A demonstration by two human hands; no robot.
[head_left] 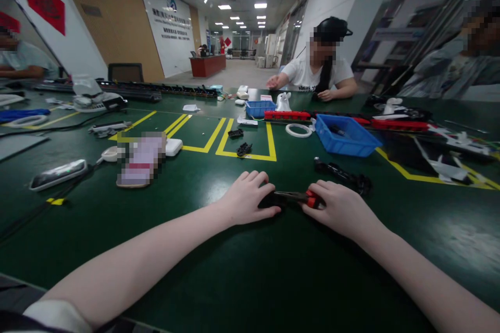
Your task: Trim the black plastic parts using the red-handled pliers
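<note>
My right hand [336, 208] is closed around the red handles of a pair of pliers [291, 196], whose long metal jaws point left. The jaw tips reach a small black part [267, 200] in my left hand [250, 197]. My left fingers and thumb are curled around that part, which is mostly hidden, so its kind does not show. Just beyond my right hand lies a long black jointed piece [344, 176] on the green table [187, 260]. Two small black parts, one nearer [244, 149] and one farther [235, 133], rest inside a yellow taped box.
A blue bin [346, 136] with dark items stands beyond my right hand, near a white ring [298, 130] and a red rail [287, 115]. To the left lie a phone [142, 161], a white case [174, 147] and cables. Across the table sits a person [320, 67].
</note>
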